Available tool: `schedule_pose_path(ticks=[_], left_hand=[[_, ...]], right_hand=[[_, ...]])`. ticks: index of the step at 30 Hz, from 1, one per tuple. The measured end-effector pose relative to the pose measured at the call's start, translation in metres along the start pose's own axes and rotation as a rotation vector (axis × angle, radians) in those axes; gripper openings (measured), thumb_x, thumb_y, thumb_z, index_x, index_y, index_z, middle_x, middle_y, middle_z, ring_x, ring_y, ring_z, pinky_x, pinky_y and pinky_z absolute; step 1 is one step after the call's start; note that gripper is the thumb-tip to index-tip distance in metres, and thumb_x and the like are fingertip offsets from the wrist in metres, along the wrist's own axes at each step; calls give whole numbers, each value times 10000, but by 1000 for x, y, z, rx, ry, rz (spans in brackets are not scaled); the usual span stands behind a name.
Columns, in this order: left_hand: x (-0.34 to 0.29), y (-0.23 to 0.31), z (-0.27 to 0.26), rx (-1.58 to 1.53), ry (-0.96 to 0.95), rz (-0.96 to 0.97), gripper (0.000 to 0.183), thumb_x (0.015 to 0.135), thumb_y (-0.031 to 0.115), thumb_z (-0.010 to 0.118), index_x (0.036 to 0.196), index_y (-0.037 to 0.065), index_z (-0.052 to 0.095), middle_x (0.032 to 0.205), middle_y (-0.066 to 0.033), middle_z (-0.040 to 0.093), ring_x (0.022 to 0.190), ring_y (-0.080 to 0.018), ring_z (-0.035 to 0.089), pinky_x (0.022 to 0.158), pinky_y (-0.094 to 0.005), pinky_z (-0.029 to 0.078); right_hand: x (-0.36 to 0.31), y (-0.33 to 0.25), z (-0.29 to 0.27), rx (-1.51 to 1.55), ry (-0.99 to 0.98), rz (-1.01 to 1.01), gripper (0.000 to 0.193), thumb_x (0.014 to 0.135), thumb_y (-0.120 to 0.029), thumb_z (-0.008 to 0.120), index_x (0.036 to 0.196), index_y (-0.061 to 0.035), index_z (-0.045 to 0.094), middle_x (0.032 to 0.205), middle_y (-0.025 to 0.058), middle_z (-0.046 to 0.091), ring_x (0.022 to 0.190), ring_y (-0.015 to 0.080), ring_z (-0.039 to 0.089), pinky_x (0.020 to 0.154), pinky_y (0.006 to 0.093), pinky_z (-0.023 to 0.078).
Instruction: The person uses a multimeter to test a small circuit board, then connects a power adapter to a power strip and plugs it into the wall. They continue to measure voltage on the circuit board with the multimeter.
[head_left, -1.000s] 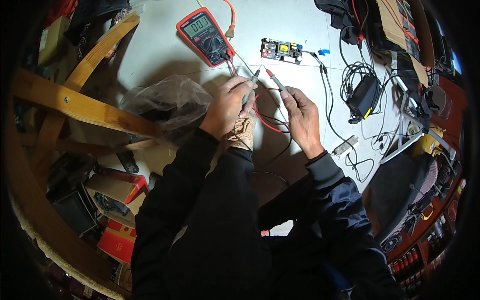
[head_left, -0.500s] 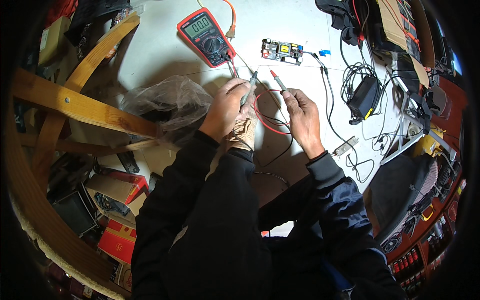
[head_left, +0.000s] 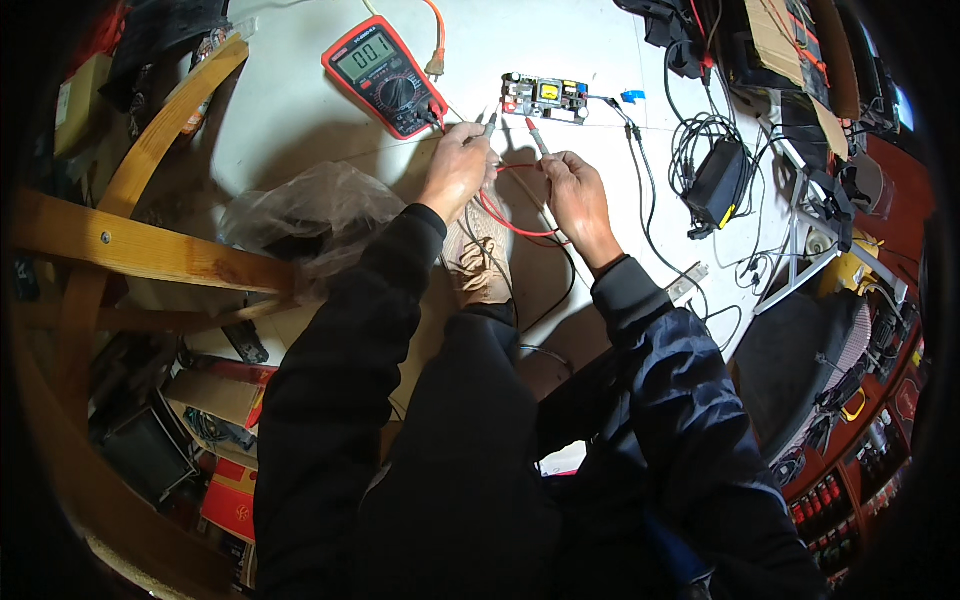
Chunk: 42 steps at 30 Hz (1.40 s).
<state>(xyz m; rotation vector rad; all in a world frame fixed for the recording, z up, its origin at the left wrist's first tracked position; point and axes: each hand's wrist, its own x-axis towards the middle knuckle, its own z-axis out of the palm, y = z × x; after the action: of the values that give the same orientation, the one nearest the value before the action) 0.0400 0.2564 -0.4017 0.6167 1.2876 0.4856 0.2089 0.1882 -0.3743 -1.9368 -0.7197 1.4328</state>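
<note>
My left hand (head_left: 457,172) is closed around the black test probe (head_left: 490,124), whose tip points up toward the left end of a small circuit board (head_left: 545,98). In my right hand (head_left: 580,205) is the red test probe (head_left: 537,136), pinched between thumb and fingers, its tip just below the same board. Whether either tip touches the board, I cannot tell. The board lies on the pale floor and carries a yellow transformer. A red-rimmed multimeter (head_left: 388,80) lies beyond my left hand with its display lit. The red test lead (head_left: 512,228) loops between my hands.
Right of the board lie a black power adapter (head_left: 716,184) and tangled cables. Clear plastic wrap (head_left: 318,212) and a wooden frame (head_left: 150,240) are on the left, with red boxes (head_left: 229,500) below. My shoe (head_left: 482,262) stands between my arms.
Both hands have moved the probes up closer to the circuit board. The multimeter's reading has changed. The whole view has shifted slightly, with the floor objects now farther left.
</note>
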Motion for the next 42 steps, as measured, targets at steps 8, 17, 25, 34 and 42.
schedule_pose_path(ticks=[8,17,25,34,42], left_hand=[[11,-18,10,-99,54,-4,322,992,26,542,1302,-61,530,924,-129,653,699,-163,646,579,-294,523],[19,-21,15,-102,76,45,257,956,-11,576,1213,-29,579,919,-128,679,657,-149,650,553,-287,535],[20,-18,16,-48,97,23,233,961,-1,594,1195,-8,591,895,-108,681,649,-138,648,553,-280,535],[20,-15,15,-25,83,17,184,986,-1,592,1170,-7,574,890,-91,656,662,-118,599,564,-264,495],[24,-15,12,-28,75,22,175,961,13,617,1134,-6,608,835,-73,655,620,-116,607,532,-269,496]], right_hand=[[18,7,0,-172,31,-19,328,1058,-256,531,988,24,687,670,40,553,613,142,507,602,316,402],[21,8,-1,-174,44,-47,311,1053,-250,536,987,13,688,646,-37,513,553,66,446,527,264,352],[26,8,-3,-159,35,-61,297,1041,-243,542,980,8,689,655,-27,524,566,68,456,533,262,353],[28,10,-4,-145,32,-63,290,1035,-244,555,970,7,685,671,-25,531,570,62,452,528,253,344],[30,9,-3,-144,24,-69,286,1034,-237,554,965,10,679,664,-34,521,570,56,447,529,250,341]])
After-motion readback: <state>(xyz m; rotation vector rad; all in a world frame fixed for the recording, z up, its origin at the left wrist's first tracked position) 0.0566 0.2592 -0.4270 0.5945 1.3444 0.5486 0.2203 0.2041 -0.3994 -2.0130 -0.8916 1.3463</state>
